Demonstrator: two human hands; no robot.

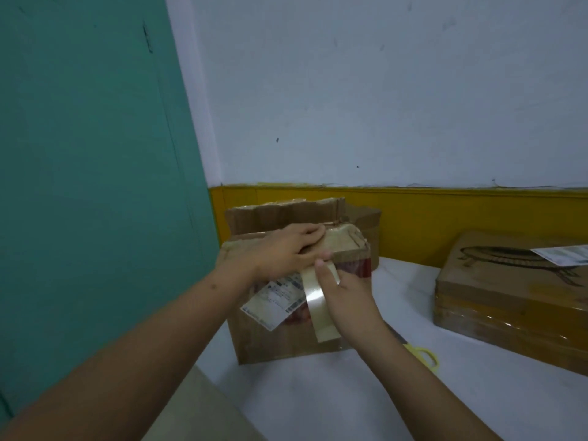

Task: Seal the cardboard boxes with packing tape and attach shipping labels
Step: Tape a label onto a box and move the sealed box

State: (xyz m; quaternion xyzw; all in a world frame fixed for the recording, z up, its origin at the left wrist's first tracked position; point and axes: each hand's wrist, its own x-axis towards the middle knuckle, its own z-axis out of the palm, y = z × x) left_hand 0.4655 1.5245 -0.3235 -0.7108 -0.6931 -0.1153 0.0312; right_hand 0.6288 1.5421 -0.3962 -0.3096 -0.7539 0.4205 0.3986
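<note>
A pale wall (381, 90) fills the upper right of the frame, with a teal panel (89, 154) covering the left side and a mustard-yellow band (429, 224) running along the wall's foot behind a white table (350, 409) that spreads across the lower right. At the right edge of the frame a flat cardboard box (496, 300) printed with a dark line drawing lies on the table, a white shipping label (561, 253) resting on its top near the far right corner. At centre frame stands a smaller cardboard box (270, 342), its rear flap upright and ragged along the top edge, with another piece of brown cardboard (366, 230) just behind it against the yellow band. A person's two bare forearms reach in from the lower left and lower centre. The left hand (280, 253) lies flat on the box's closed top, fingers straight and together, pressing down. The right hand (346, 297) is held against the front face of the box, thumb raised to the top edge where it pinches a strip of glossy packing tape (313, 300); the strip hangs from the top edge down the front face, ending above the table. Just left of the tape, a printed shipping label (273, 297) sits tilted on the same front face, partly under the left wrist. A pair of yellow-handled scissors (420, 354) lies on the table just right of the box, partly hidden behind the right forearm.
</note>
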